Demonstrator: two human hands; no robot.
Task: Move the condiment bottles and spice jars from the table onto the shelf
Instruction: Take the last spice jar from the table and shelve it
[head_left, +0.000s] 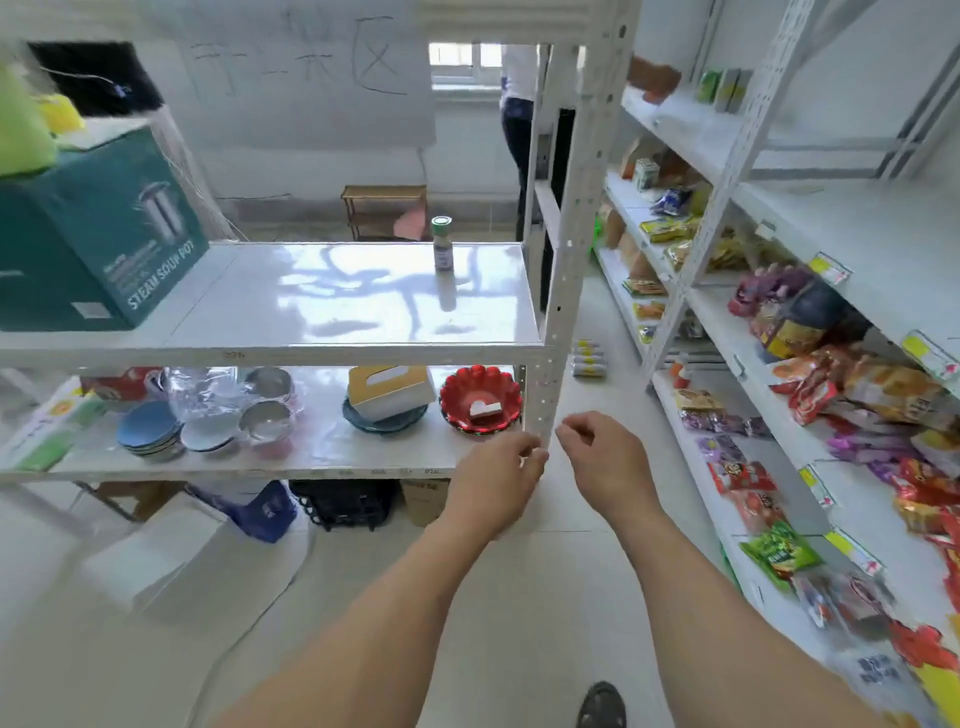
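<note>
A small spice jar with a green-and-white cap stands upright near the back right of a glossy white shelf board. Both my hands hang in front of the shelf's front right post, below that board. My left hand has loosely curled fingers and holds nothing. My right hand is just right of the post, fingers loosely curled and empty too. Neither hand touches the jar. No table with bottles is in view.
A green "Steam Soup Pot" box fills the board's left end. The lower shelf holds bowls, a tissue box on a plate and a red dish. Snack racks line the right; another person stands behind.
</note>
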